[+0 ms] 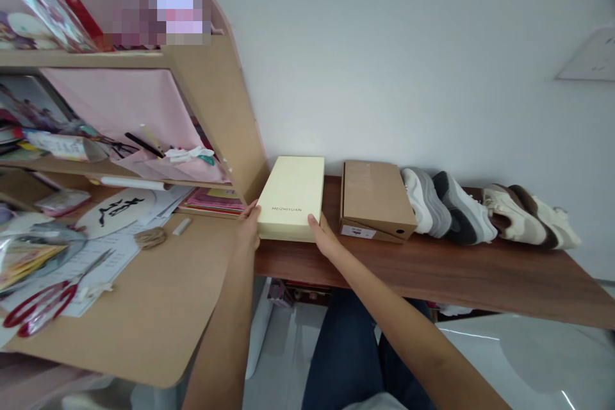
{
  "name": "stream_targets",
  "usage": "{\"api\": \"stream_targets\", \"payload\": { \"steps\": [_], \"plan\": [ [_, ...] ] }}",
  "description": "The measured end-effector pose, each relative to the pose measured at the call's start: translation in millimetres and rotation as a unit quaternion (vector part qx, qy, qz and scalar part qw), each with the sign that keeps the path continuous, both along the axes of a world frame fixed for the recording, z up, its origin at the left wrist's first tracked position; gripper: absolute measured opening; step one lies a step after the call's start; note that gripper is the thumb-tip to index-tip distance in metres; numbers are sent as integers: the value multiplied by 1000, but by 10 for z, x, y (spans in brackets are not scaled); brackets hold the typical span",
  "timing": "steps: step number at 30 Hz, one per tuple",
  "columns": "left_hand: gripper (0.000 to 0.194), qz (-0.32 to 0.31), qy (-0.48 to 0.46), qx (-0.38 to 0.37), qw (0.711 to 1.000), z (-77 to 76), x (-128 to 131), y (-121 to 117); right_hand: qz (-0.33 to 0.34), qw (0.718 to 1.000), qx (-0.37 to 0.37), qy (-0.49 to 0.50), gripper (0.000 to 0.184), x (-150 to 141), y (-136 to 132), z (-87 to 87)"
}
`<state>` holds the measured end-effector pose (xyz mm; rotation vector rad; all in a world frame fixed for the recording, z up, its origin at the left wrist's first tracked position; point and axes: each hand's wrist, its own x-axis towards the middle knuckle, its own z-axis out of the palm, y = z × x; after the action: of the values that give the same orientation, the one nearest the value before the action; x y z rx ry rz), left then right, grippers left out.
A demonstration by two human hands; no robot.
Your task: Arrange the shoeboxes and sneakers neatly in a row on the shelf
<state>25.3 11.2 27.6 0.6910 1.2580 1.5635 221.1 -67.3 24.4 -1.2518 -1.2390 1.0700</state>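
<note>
A pale yellow shoebox-like box [294,189] with dark lettering on its lid sits at the left end of a dark brown wooden bench [379,269], close to the wall. My left hand [248,225] grips its left side near the front corner. On the opposite side, my right hand [325,236] holds the front right corner, thumb on the lid's edge. The undersides of the fingers are hidden by the box. Just to the right stands a brown cardboard shoebox [377,195] with a white label, its lid slightly skewed.
Right of the boxes lie grey-white sneakers [425,202], dark-soled sneakers [464,208] and beige shoes [519,214]. At left, a desk [192,282] carries red-handled scissors [52,298], papers and twine [150,237]. The shelf's side panel [206,96] rises beside the yellow box.
</note>
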Motion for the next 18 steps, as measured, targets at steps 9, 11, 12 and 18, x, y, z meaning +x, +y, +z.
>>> {"api": "stream_targets", "payload": {
  "steps": [9, 11, 12, 18],
  "plan": [
    [32, 1, 18, 9, 1000, -14, -3, 92, -26, 1000, -8, 9, 80, -56, 87, -135],
    [31, 4, 20, 12, 1000, -13, 13, 104, -23, 1000, -7, 13, 79, -53, 112, -121],
    [30, 4, 20, 13, 1000, -12, 20, 107, -20, 1000, -8, 15, 80, -51, 117, -109],
    [35, 33, 67, 36, 997, 51, 30, -68, -20, 997, -78, -21, 98, 115, -105, 78]
  ]
}}
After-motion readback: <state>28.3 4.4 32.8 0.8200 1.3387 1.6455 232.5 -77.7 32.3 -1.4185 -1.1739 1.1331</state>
